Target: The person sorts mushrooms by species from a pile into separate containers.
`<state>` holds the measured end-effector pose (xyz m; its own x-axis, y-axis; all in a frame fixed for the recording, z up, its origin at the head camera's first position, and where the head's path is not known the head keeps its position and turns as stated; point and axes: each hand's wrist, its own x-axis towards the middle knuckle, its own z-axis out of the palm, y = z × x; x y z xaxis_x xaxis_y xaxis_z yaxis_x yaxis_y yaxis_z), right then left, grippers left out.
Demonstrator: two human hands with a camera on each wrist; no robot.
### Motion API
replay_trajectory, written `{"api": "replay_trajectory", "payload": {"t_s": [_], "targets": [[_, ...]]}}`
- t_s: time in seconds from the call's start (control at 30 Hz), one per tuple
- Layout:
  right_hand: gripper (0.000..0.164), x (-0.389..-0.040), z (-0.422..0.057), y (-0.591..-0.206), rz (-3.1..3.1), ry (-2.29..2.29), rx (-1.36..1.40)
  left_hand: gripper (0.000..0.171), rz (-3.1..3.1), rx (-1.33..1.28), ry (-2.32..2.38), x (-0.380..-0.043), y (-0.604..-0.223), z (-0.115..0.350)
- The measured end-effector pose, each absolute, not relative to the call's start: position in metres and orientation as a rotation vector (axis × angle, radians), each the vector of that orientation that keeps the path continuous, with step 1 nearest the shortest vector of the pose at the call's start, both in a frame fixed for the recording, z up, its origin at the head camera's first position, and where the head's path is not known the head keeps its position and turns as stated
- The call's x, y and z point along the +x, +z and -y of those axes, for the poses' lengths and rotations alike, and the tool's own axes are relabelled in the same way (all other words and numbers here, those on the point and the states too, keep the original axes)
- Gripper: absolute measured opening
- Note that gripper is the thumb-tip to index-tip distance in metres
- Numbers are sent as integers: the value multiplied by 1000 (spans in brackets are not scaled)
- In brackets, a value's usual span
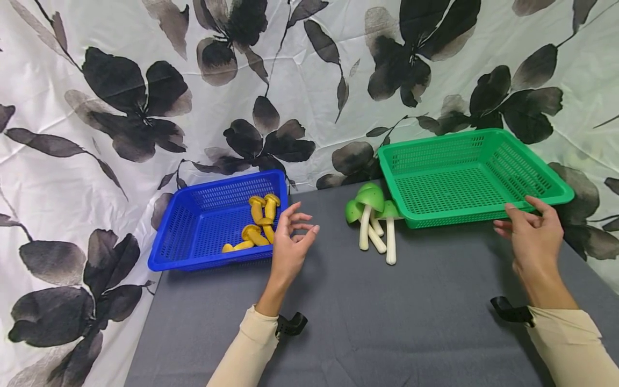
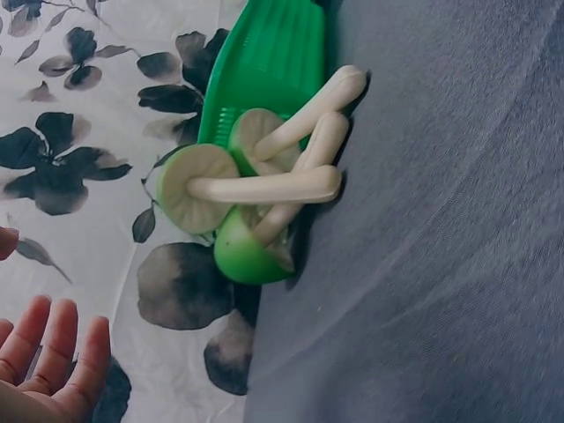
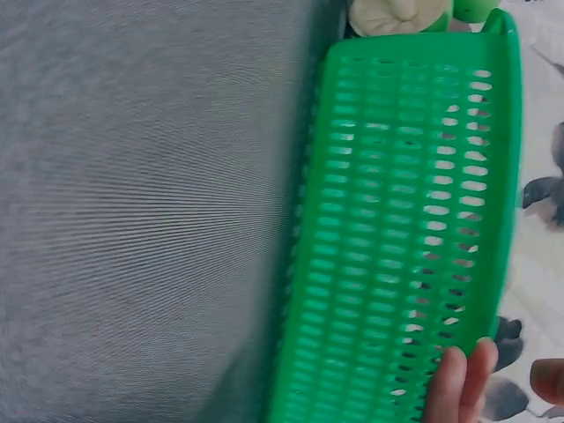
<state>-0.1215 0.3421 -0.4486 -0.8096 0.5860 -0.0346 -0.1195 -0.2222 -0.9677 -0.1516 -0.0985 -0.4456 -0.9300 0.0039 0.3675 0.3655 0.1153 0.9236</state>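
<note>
My left hand (image 1: 292,242) hovers at the right end of the blue basket (image 1: 193,263), fingers loosely bent and holding nothing. Inside that basket lie several yellow toy mushrooms (image 1: 252,234), gathered toward its right side. My right hand (image 1: 538,236) is at the front right of the green basket (image 1: 464,216). In the right wrist view two fingers (image 3: 449,388) lie against the basket's outer wall, their tips right at the rim, with another digit apart from them. Several green-capped toy mushrooms (image 1: 370,200) with white stems are heaped against the green basket's left end.
Both baskets stand at the back of a table covered with grey cloth (image 1: 387,322). Right behind them hangs a white curtain (image 1: 333,145) with dark flowers. A black band with a camera (image 1: 292,324) sits on my left wrist, another (image 1: 512,312) on my right.
</note>
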Motion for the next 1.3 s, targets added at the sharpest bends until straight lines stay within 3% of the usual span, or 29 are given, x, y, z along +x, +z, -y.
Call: {"api": "replay_trajectory", "payload": {"t_s": [0.37, 1.03, 1.3], "targets": [[61, -138, -364, -462, 1348, 2104, -592, 59, 2159, -403, -1900, -164, -466, 75], [78, -148, -373, -470, 1233, 2125, -581, 53, 2293, -292, -1896, -192, -497, 19], [80, -150, -371, -470, 1248, 2154, -569, 42, 2348, -164, -1854, -198, -498, 0]]}}
